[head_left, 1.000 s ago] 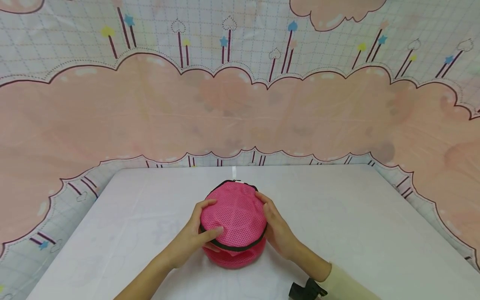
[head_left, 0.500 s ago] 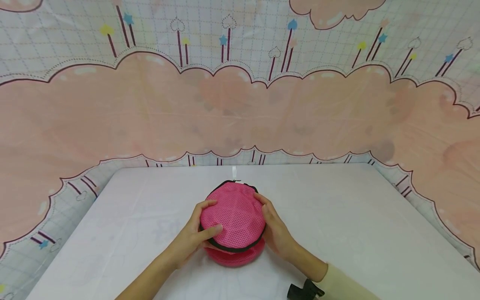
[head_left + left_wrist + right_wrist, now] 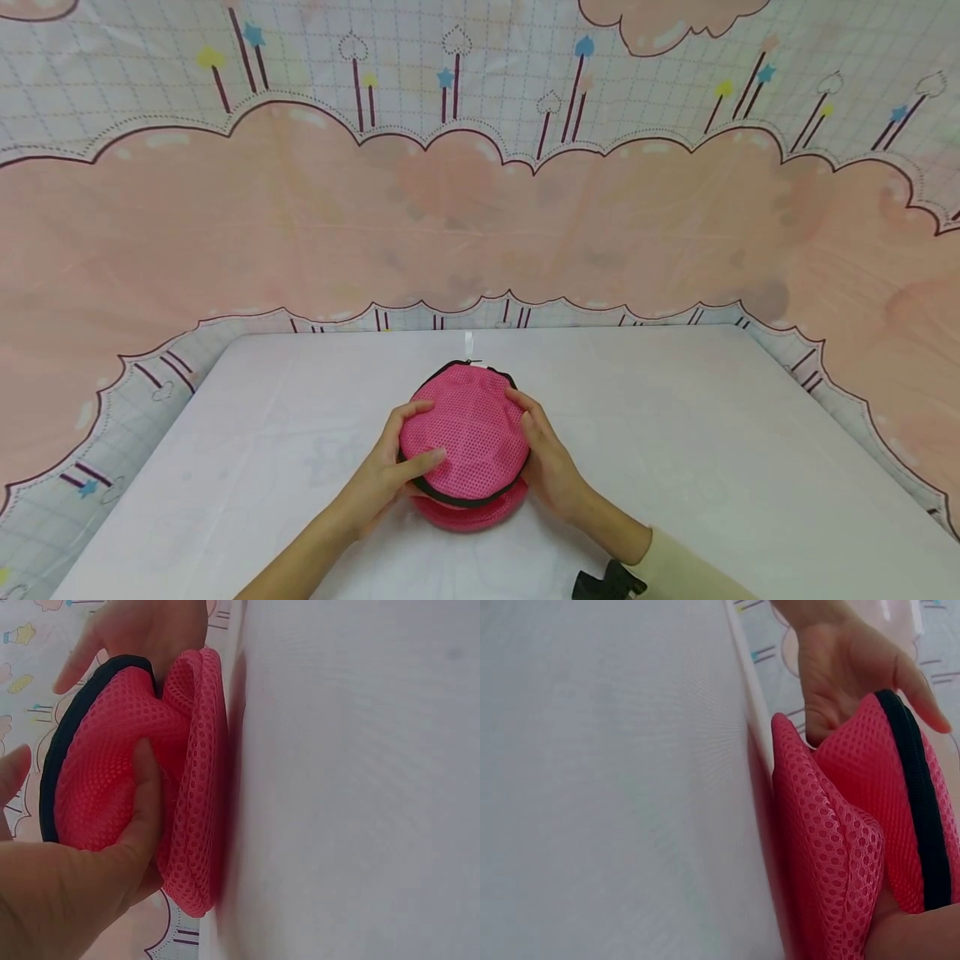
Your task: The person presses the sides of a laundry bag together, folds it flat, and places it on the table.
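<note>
A round pink mesh wash bag (image 3: 467, 433) with a black zip around its rim stands on the white tabletop, held between both hands. My left hand (image 3: 392, 468) grips its left side, the thumb lying across the top near the zip. On the other side my right hand (image 3: 553, 458) holds the edge, fingertips on the upper right rim and thumb out of sight. Both wrist views show the mesh wall folded inward between the zipped top and the base; in the left wrist view the bag (image 3: 199, 772) rests with its base against the table.
A white-covered table (image 3: 712, 433) spreads on all sides of the bag. Behind and beside it hangs a patterned cloth (image 3: 450, 225) with peach cloud shapes. A black strap piece (image 3: 609, 581) sits by the right sleeve (image 3: 686, 567).
My right hand has slid slightly left and down with the bag's right edge, and the bag looks a little narrower. The left hand keeps its hold.
</note>
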`<state>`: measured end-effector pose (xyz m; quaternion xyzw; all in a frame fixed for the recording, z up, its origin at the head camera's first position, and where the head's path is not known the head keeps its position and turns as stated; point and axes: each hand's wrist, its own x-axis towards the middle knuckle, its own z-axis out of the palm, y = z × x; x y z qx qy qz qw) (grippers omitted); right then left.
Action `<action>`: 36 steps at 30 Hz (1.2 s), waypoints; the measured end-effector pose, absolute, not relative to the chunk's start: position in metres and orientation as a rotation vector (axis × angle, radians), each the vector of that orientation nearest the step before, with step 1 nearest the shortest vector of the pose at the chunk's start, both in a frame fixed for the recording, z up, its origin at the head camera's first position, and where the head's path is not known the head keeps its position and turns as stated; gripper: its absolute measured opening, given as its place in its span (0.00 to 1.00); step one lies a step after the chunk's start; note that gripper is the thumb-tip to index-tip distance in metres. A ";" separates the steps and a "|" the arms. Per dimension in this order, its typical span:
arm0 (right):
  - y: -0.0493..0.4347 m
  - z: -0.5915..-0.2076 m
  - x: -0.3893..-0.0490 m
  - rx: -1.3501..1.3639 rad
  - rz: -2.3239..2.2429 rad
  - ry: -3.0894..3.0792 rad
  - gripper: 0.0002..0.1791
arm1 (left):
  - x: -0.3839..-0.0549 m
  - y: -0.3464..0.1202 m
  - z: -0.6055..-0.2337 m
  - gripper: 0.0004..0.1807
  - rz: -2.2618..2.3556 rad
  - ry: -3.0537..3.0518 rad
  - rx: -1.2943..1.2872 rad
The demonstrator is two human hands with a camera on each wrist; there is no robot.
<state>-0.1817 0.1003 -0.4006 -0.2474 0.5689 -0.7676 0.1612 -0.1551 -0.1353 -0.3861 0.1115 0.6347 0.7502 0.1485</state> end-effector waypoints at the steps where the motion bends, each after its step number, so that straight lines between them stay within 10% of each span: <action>1: 0.100 -0.401 -0.182 -0.700 -2.200 1.615 0.34 | -0.155 -0.135 -0.387 0.36 2.161 1.824 0.310; 36: 0.094 -0.410 -0.184 -0.448 -2.220 1.701 0.30 | -0.159 -0.135 -0.399 0.34 2.199 1.764 0.269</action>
